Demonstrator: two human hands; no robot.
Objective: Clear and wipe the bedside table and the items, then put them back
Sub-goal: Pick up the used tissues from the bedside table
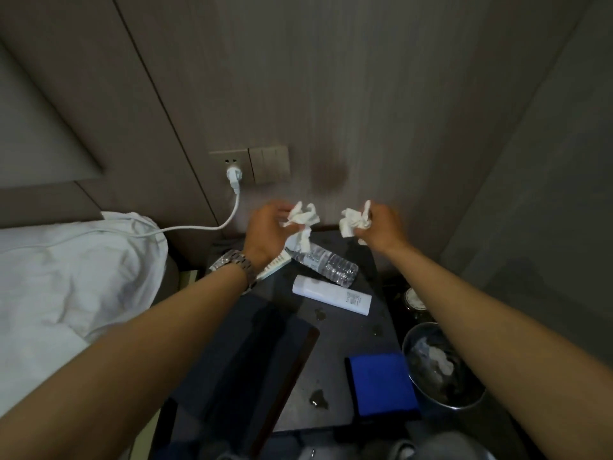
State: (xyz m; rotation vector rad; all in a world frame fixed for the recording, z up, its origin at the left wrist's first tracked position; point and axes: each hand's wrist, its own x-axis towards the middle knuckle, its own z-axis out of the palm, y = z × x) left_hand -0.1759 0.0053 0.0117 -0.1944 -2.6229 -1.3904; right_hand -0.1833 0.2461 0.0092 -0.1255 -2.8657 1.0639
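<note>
Above the back of the dark bedside table (345, 333), my left hand (265, 227) grips a crumpled white tissue (303, 220). My right hand (381, 227) grips a second crumpled tissue (353, 222). Both hands are raised near the wall. On the table lie a clear plastic water bottle (326, 265) on its side, a white tube (331, 293), a white comb-like item (273, 265) partly under my left wrist, a dark tablet or folder (252, 353) and a folded blue cloth (381, 383). Small wet spots mark the tabletop.
A metal waste bin (441, 363) with tissues inside stands right of the table. A bed with white linen (66, 277) lies to the left. A white charger and cable (234, 175) hang from the wall socket beside the switches.
</note>
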